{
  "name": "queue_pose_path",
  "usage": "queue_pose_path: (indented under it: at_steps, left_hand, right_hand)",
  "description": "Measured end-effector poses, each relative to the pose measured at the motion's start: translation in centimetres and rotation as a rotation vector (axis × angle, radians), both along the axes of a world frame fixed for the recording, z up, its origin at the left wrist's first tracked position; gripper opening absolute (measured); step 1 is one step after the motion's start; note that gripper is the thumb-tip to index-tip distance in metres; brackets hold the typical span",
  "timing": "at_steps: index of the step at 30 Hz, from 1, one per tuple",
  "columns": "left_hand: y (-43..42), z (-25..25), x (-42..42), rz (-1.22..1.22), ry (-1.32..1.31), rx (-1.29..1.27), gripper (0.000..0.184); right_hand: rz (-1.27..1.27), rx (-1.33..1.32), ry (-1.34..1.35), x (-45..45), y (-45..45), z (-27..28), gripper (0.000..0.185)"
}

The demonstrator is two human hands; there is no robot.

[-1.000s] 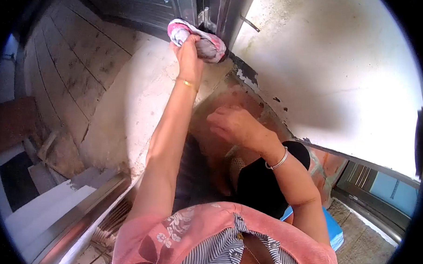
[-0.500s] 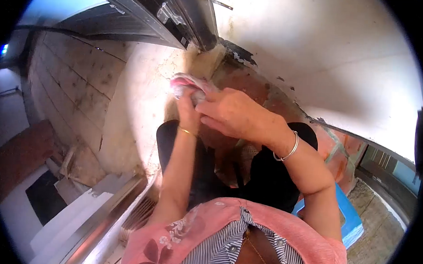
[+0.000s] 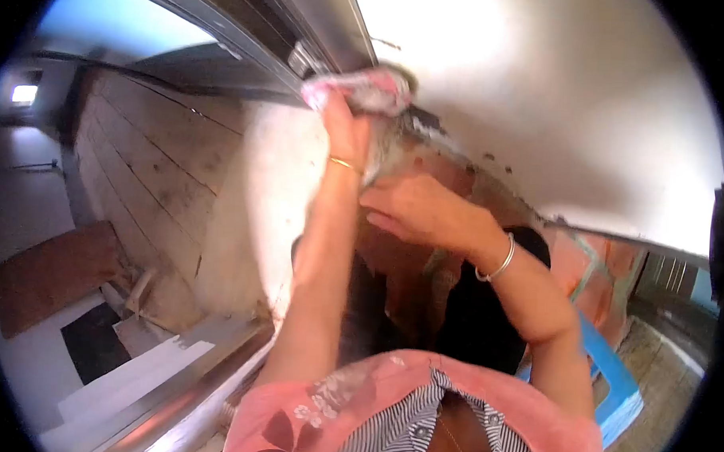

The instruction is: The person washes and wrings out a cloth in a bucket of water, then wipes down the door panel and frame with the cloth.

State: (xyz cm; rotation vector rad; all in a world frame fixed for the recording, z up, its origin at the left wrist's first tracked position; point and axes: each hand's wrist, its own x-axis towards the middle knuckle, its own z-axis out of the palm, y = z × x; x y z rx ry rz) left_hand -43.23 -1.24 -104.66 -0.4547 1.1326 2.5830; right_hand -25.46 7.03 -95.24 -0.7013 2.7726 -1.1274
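Left hand [image 3: 346, 123]: arm extended forward, closed around pink-and-white cloth [image 3: 379, 93] at base of dark frame [image 3: 325, 25]. Right hand [image 3: 417, 206]: elbow bent, half-curled, lower; hold unclear.

The red floor [image 3: 594, 302] is bordered along one edge by a white wall [image 3: 605, 123], which is chipped at its foot and crossed by soft shadow. Near the floor's lower right corner, a blue stool [image 3: 617, 402] is partly hidden. At far left, a brown panel [image 3: 53, 279] and a small bright light [image 3: 24, 94] are seen.
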Motion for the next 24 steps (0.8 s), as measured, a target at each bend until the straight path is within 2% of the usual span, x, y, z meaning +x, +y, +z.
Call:
queue_pose_path:
  at_steps: [2, 3, 4, 5, 7, 9, 10, 13, 14, 15, 17, 20, 23, 24]
  left_hand:
    - [-1.1, 4.0, -0.7, -0.069, 0.159, 0.031, 0.021]
    - [-1.6, 7.5, 0.2, -0.081, 0.299, -0.033, 0.023]
    - [-2.9, 10.3, 0.8, -0.056, 0.44, -0.105, 0.031]
    - [-3.7, 14.3, 2.5, -0.033, 0.597, -0.088, 0.03]
    - [-7.3, 16.6, 0.1, -0.08, 0.713, -0.081, 0.031]
    - [-9.6, 18.4, 1.6, -0.033, 0.646, -0.048, 0.038]
    - [-10.4, 17.7, 2.4, -0.013, 0.564, -0.054, 0.039]
    - [-11.0, 12.2, 6.7, 0.024, 0.354, -0.165, 0.042]
    - [-11.0, 9.2, 8.2, 0.028, 0.247, -0.03, 0.041]
    - [-11.3, 5.8, 9.5, 0.03, 0.138, 0.106, 0.039]
    - [-13.0, -0.7, 11.6, -0.098, -0.015, 0.235, 0.037]
    - [-13.3, -4.4, 14.0, -0.089, -0.152, 0.255, 0.036]
    - [-11.6, -5.7, 13.9, -0.1, -0.215, 0.309, 0.038]
    - [-10.8, -5.6, 13.5, -0.058, -0.205, 0.259, 0.038]
  right_hand:
    - [0.042, 0.04, -0.044, 0.1, 0.3, 0.3, 0.019]
    - [0.013, -0.059, 0.082, 0.2, 0.8, -1.1, 0.015]
    - [-0.035, -0.03, 0.103, -0.1, 1.5, -1.6, 0.014]
    - [-0.084, 0.003, 0.138, -0.8, 2.5, -1.9, 0.014]
    - [-0.222, 0.073, -0.028, -2.5, 5.1, -2.6, 0.024]
    - [-0.435, -0.363, -0.284, -4.2, 5.5, -3.7, 0.03]
    - [-0.537, -0.581, -0.408, -4.6, 5.2, -4.2, 0.033]
    - [-0.462, -0.992, -0.583, -5.5, 2.4, -5.9, 0.04]
    - [-0.344, -1.019, -0.634, -4.9, 1.2, -6.1, 0.044]
    - [-0.363, -1.152, -0.794, -4.1, 0.0, -9.2, 0.042]
    - [-0.452, -0.805, -0.836, -2.8, -0.9, -11.1, 0.032]
    - [-0.52, -0.655, -0.579, -2.6, -0.3, -15.8, 0.021]
    - [-0.847, -0.948, -0.509, -4.4, -1.1, -17.3, 0.017]
    - [-0.939, -1.027, -0.464, -5.3, -1.7, -17.7, 0.017]
